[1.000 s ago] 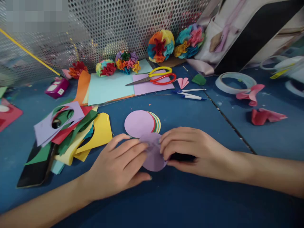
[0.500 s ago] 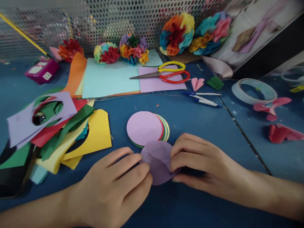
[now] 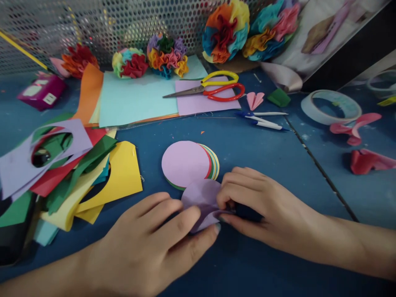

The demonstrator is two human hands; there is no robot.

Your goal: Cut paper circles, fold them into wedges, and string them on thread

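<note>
A lilac paper circle (image 3: 201, 198) is between my two hands, its near edge curling up. My left hand (image 3: 157, 235) has its fingers on the circle's left side, with the thumb reaching along the near edge. At the right edge, my right hand (image 3: 250, 202) pinches the paper between thumb and curled fingers. Just beyond lies a stack of paper circles (image 3: 185, 163), lilac on top, with red, green, blue and yellow edges fanned out to the right. The held circle overlaps the front of this stack.
Paper offcuts (image 3: 123, 173) with round holes are heaped at left, over a dark phone-like object (image 3: 14, 243). Scissors (image 3: 213, 88) rest on coloured sheets (image 3: 136, 99). A compass (image 3: 262, 119), a tape roll (image 3: 331, 107) and folded petals (image 3: 371, 161) lie right. Ruffled flowers (image 3: 225, 31) line the mesh.
The near edge of the lilac circle has curled upward. My left thumb has moved right along that edge, towards my right fingertips. The whole view has shifted slightly.
</note>
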